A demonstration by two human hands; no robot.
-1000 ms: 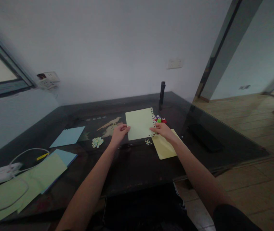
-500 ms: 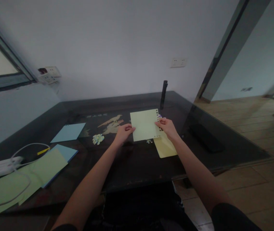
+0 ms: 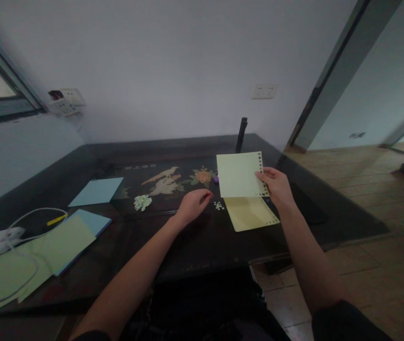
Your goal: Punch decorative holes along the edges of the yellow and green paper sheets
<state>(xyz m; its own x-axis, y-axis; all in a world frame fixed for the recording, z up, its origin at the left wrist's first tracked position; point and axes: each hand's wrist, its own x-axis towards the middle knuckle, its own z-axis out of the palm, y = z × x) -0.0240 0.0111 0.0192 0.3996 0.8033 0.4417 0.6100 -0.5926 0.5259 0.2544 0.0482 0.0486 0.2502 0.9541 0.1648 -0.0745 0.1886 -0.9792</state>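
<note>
Right of frame centre, the right hand [image 3: 277, 186] pinches the punched sheet [image 3: 237, 174], ideally lightly against creasing; the left hand [image 3: 193, 205] half curls, contents unclear.

The left hand [image 3: 193, 208] and right hand [image 3: 276, 187] are bare, as are the slim forearms [image 3: 141, 267]. The sleeves [image 3: 344, 322] are plain, black and short. Black cloth [image 3: 202, 303] covers the lap, with a thin, pale, blurred line at its right edge.
</note>
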